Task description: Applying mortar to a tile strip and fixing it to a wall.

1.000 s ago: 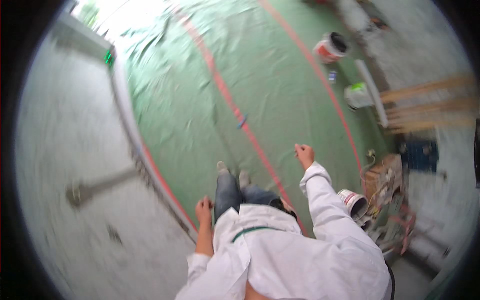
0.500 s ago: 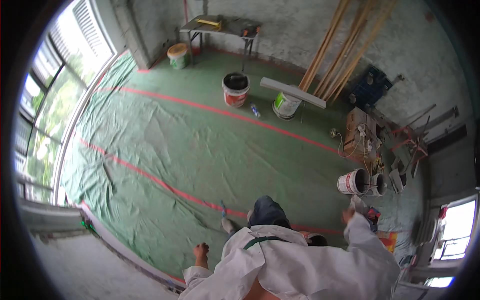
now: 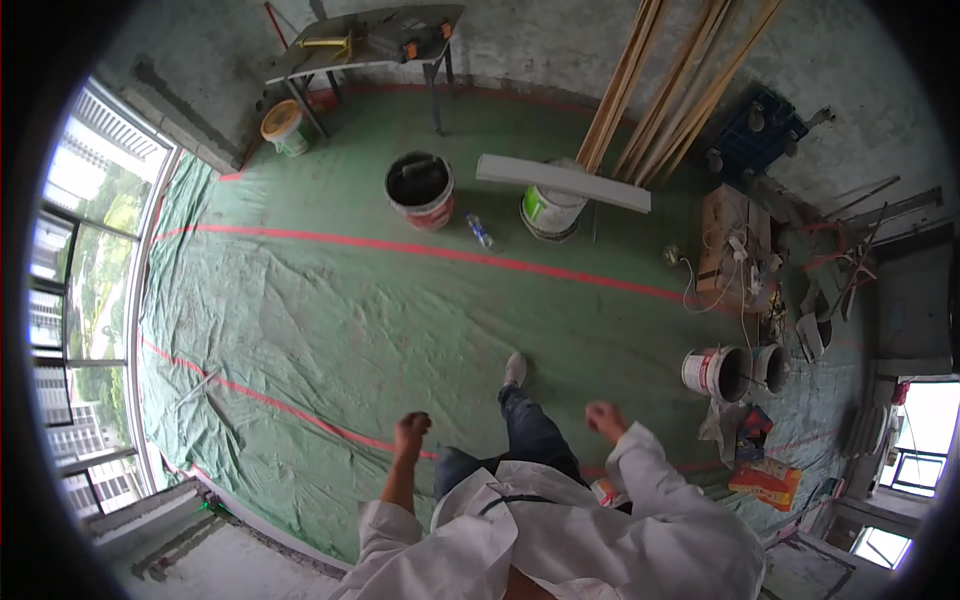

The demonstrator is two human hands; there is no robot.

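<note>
My left hand (image 3: 412, 432) hangs over the green floor sheet (image 3: 350, 300), fingers curled in, and nothing shows in it. Out in front of my other side, my right hand (image 3: 605, 418) is also curled closed; no object can be seen in it. Neither hand touches anything. Between them one leg in jeans steps forward, its light shoe (image 3: 515, 370) on the sheet. A bucket (image 3: 608, 492) below my right forearm is partly hidden by my white shirt.
Ahead stand a dark-filled bucket (image 3: 420, 190), a bottle (image 3: 479, 231) and a green-white bucket (image 3: 550, 212) with a long board (image 3: 563, 182) across it. A table (image 3: 370, 45) and wooden strips (image 3: 625, 85) are by the wall. At right are cartons (image 3: 730, 240) and open buckets (image 3: 716, 372).
I have stepped forward, and the bucket and table ahead appear closer and farther left. Both hands have swung: the left is now farther forward, the right closer in toward my middle.
</note>
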